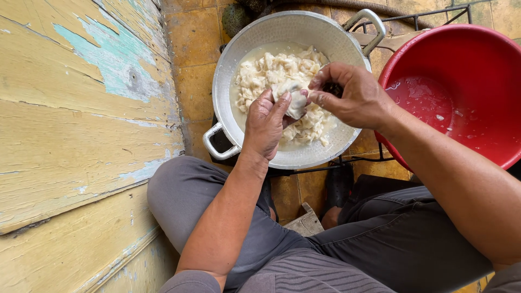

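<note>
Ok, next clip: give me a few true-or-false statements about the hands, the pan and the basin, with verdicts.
1. Both hands, left hand and right hand, hold one pale piece over the metal pan. True.
2. The pan is empty. False: it holds many pale chunks in milky liquid.
3. The red basin sits to the right of the pan. True.
4. The red basin is full of pale chunks. False: it shows only wet droplets and a few specks.
5. The pan has two handles. True: one handle near the knee, another handle at the far rim.
</note>
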